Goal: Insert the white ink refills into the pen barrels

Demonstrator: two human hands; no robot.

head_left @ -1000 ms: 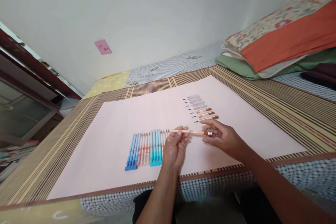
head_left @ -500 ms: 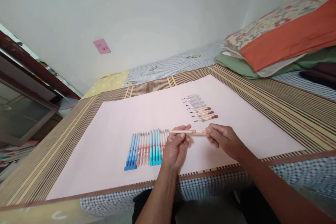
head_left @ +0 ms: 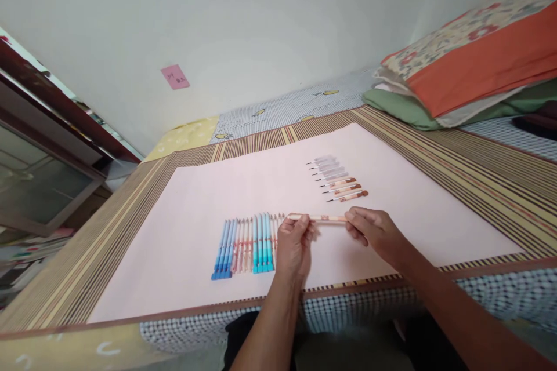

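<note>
A slim cream-and-peach pen (head_left: 324, 218) is held level above the pale pink sheet (head_left: 174, 232). My left hand (head_left: 295, 243) pinches its left end, the thumb lying across the top. At the other end, the fingertips of my right hand (head_left: 376, 229) close round the barrel, hiding that tip. Beside my left hand lies a row of pens: dark blue ones (head_left: 223, 252), pinkish clear ones (head_left: 243, 243) and turquoise ones (head_left: 262, 243); my left hand partly covers more pale ones. Beyond my right hand lie black-tipped pens, some with brown ends (head_left: 348, 188), others greyish and clear (head_left: 328, 168).
Under the sheet is a striped mat (head_left: 418, 156) with a brown border. Folded orange and floral bedding (head_left: 487, 69) is stacked at the right. Behind, a wall carries a pink note (head_left: 175, 77). A glass-fronted cabinet (head_left: 39, 168) stands at far left.
My left thumb has shifted onto the top of the pen's left end, and the fingers have closed round it. The whole view has drifted slightly to the left.
</note>
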